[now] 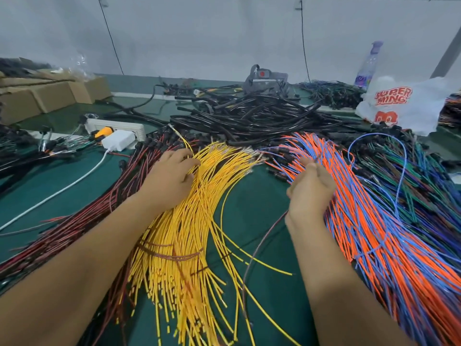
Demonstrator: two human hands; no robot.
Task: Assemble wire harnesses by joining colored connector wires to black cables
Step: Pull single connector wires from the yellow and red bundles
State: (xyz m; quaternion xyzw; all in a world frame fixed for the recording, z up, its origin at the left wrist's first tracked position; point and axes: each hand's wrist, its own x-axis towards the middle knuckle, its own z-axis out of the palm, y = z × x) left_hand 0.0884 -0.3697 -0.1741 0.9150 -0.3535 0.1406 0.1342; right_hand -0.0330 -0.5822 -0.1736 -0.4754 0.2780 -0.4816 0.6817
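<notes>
Left hand (172,176) pinching one yellow wire (185,143), right hand (311,188) curled into the orange-blue bundle (361,208). I reckon pulling drags neighbours out, everything's tangled.

Cardboard boxes (50,96), power strip (114,126), spray bottle (369,66), plastic bag (404,106).

Head view: worn on the person's head, facing forward and down toward 12 o'clock.
Nearness: close over the green table (262,196); forearms enter from 6 o'clock.
</notes>
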